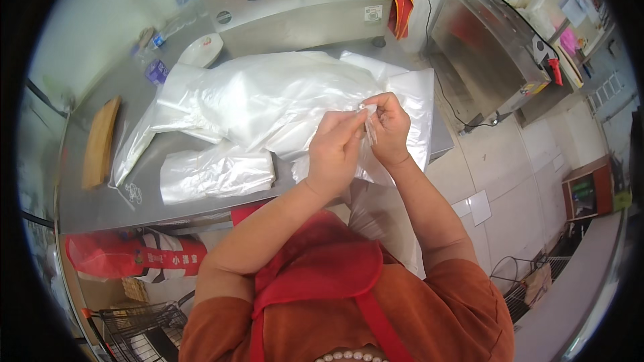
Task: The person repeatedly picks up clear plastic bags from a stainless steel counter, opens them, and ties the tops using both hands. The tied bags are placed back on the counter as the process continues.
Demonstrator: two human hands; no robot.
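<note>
Both hands meet at the right part of a steel worktable [136,156]. My left hand [336,148] and my right hand [391,125] pinch the gathered edge of a thin clear plastic bag [371,125] between thumbs and fingers. The bag's lower part hangs between and below the hands. Behind and left of them lies a large loose heap of clear plastic bags [261,95]. A folded bundle of plastic bags [216,173] is nearer the table's front edge. More flat plastic bags [415,90] lie to the right, partly behind my right hand.
On the left are a wooden block [100,143], white rubber bands [133,192], a white plate [201,50] and plastic bottles [151,53]. A steel machine [302,15] stands at the back. Another steel appliance [483,50] is on the right, its black cord near the floor.
</note>
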